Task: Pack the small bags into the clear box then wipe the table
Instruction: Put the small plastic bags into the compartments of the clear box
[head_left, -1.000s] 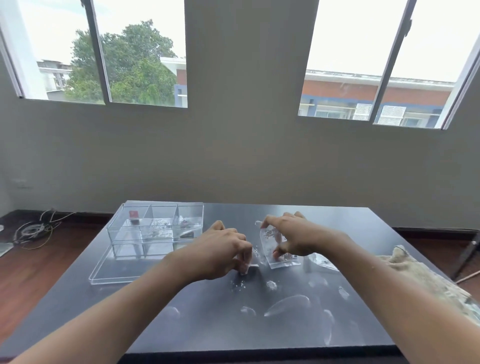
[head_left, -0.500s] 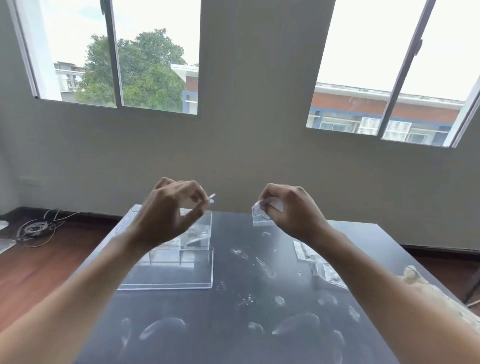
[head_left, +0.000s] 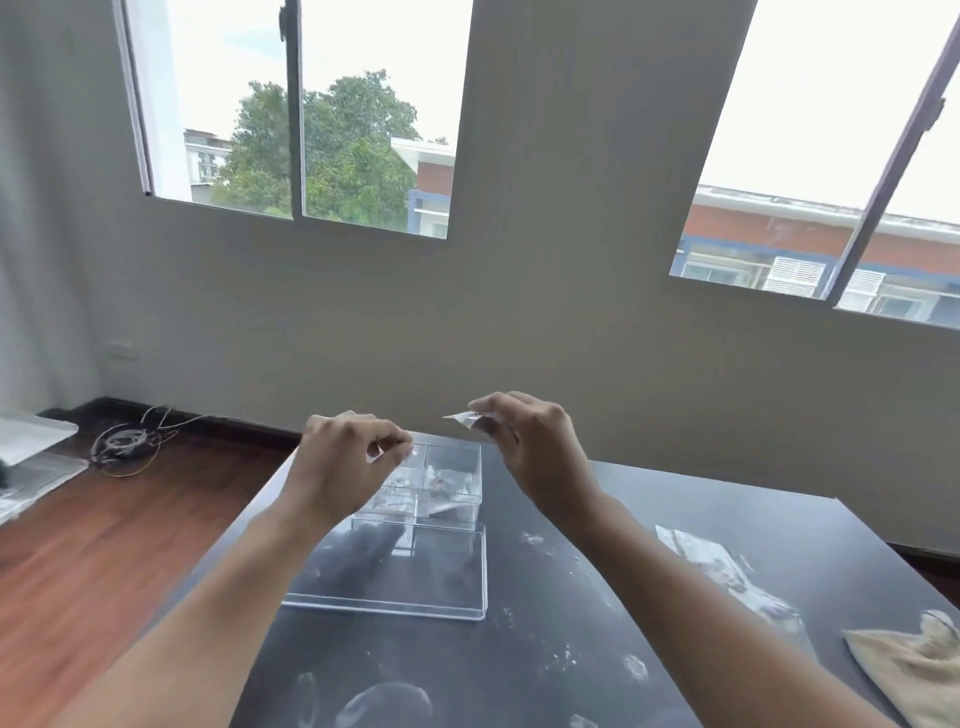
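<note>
Both hands are raised above the dark table (head_left: 675, 519). My right hand (head_left: 530, 447) pinches a small clear bag (head_left: 465, 418) by its top, held up in front of the wall. My left hand (head_left: 343, 467) has its fingertips pinched on another small clear bag (head_left: 400, 451), directly over the clear box (head_left: 441, 483). The box has several compartments with small bags inside. Its clear lid (head_left: 405, 587) lies flat on the table just in front of it. More small bags (head_left: 722, 566) lie on the table at the right.
A beige cloth (head_left: 914, 665) lies at the table's right edge. White specks and smears mark the dark tabletop. On the wooden floor at the left are coiled cables (head_left: 124, 441) and a white tray (head_left: 31, 436).
Both hands rose from the table, each lifting a small bag. The left hand has since come down over the box, and the view has turned left.
</note>
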